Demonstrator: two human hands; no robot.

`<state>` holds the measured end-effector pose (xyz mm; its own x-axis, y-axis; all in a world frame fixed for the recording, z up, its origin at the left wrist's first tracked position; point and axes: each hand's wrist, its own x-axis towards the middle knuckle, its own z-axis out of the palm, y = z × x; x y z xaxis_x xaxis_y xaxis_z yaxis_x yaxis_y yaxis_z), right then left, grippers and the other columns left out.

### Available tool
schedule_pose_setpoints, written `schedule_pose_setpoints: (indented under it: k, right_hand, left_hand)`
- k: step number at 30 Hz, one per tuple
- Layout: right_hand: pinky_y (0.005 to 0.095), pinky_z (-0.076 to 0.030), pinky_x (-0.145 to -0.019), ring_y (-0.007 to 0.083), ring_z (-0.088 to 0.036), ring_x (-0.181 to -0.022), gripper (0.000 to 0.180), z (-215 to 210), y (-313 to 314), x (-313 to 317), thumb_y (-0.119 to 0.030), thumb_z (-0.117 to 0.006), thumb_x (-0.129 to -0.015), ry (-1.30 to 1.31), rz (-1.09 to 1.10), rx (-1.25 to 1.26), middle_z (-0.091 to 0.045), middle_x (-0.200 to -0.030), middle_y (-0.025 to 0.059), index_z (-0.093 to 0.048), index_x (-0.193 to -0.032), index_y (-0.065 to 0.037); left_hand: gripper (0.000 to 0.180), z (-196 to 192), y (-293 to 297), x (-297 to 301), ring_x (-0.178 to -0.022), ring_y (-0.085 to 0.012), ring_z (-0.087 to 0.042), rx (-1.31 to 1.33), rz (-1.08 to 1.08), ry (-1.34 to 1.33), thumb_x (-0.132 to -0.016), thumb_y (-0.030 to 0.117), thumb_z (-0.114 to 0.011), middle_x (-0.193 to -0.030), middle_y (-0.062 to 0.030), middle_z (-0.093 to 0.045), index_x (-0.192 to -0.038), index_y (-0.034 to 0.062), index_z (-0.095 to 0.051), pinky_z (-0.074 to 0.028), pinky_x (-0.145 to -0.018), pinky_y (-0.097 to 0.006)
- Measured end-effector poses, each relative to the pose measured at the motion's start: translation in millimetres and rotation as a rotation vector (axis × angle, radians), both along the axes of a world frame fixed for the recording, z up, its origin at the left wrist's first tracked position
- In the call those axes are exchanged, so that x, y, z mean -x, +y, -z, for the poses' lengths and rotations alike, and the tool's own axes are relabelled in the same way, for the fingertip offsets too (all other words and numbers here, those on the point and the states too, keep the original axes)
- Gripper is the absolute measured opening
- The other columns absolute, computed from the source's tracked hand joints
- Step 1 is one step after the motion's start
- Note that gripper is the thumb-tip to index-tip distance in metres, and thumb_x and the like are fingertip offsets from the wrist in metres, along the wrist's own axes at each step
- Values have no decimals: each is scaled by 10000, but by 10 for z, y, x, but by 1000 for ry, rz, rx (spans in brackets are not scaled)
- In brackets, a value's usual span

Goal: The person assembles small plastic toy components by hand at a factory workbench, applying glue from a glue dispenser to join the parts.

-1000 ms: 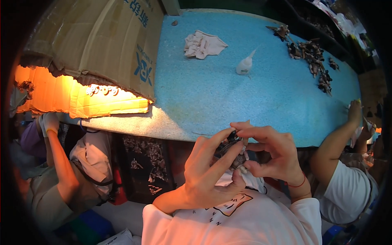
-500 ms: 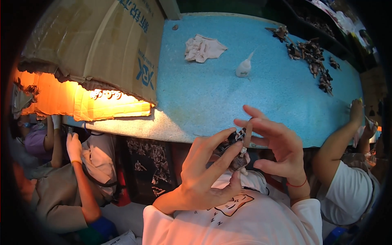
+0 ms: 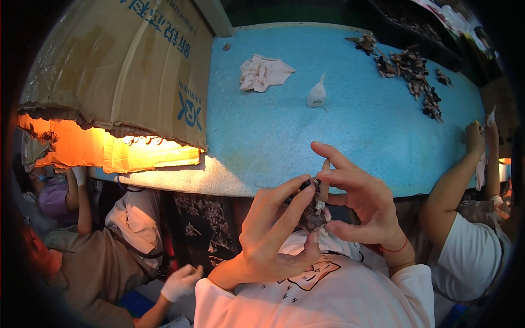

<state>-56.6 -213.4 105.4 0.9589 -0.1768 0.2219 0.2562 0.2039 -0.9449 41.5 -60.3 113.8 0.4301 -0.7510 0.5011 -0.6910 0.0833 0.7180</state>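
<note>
My left hand (image 3: 273, 229) grips a small dark brown and grey figurine (image 3: 313, 214) between thumb and fingers, just off the table's near edge. A slim tan piece (image 3: 324, 187) stands up along the figurine's right side. My right hand (image 3: 363, 205) closes in on it from the right. Its fingers press at the tan piece, and its thumb rests by the figurine's lower part. The fingers of both hands partly hide the figurine. Beyond them, a small white nozzle bottle (image 3: 317, 94) stands upright on the blue table (image 3: 262, 136).
A crumpled pale cloth (image 3: 264, 73) lies left of the bottle. Several similar figurines (image 3: 410, 68) are heaped at the far right. A torn cardboard box (image 3: 120, 65), lit orange inside, covers the left. Co-workers sit either side; a dark tray (image 3: 191, 229) of parts stands below the table.
My right hand has moved left and down, bringing its fingers and thumb onto the figurine. The left co-worker's gloved hand has dropped toward the lower edge. The view has shifted slightly.
</note>
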Motion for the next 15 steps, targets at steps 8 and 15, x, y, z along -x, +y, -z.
schedule_pose_setpoints:
  k: [8,15]
  right_hand:
    - [357,-468,-912,220,-418,-1178,592,35,32,0,111,-550,-656,55,-51,-178,-259,-1385,197,-455,-1228,-10]
    - [324,-479,-893,176,-452,-1104,608,144,31,-28,123,-562,-655,0,-2,-213,-237,-1393,203,-424,-1237,12]
  left_hand:
    - [603,26,-30,63,-789,-251,-518,30,-48,-58,-537,-12,-635,-1107,-242,-530,-1128,-79,-537,-454,-562,-262]
    - [599,-55,-11,25,-793,-254,-512,-80,-23,-83,-572,-11,-649,-1165,-226,-504,-1154,-73,-521,-456,-587,-275]
